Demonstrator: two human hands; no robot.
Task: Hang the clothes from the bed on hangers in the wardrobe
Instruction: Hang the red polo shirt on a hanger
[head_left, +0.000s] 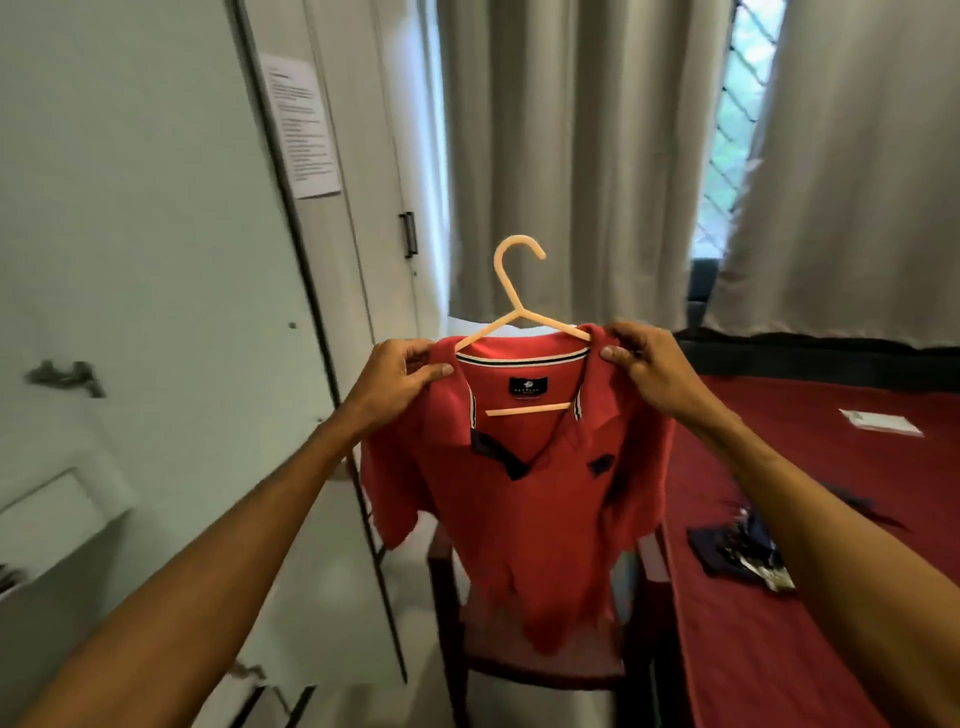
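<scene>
Red polo shirt (524, 499): hangs on a hanger, held up in mid-air at the centre of the view, in front of a chair; collar striped at the edge, dark placket, a dark label inside the neck.
Hanger (521, 312): pale peach plastic, hook upward and curling right, its arms run under the shirt's shoulders, its crossbar shows through the open neck.
Left hand (402, 376): fingers and thumb curled, pinching the shirt's left shoulder over the hanger arm.
Right hand (647, 364): fingers and thumb curled, pinching the shirt's right shoulder at the collar.
Wardrobe door (135, 249): white, open, fills the near left; a printed sheet (301, 132) is stuck on a panel beyond it.
Bed (810, 519): on the right, covered in dark red; a dark patterned garment (743, 553) lies on it beside the right forearm.
Chair (540, 665): dark wood, below and behind the shirt.
Curtains (566, 156): grey, at the far side, with a gap showing a latticed window (737, 119).
</scene>
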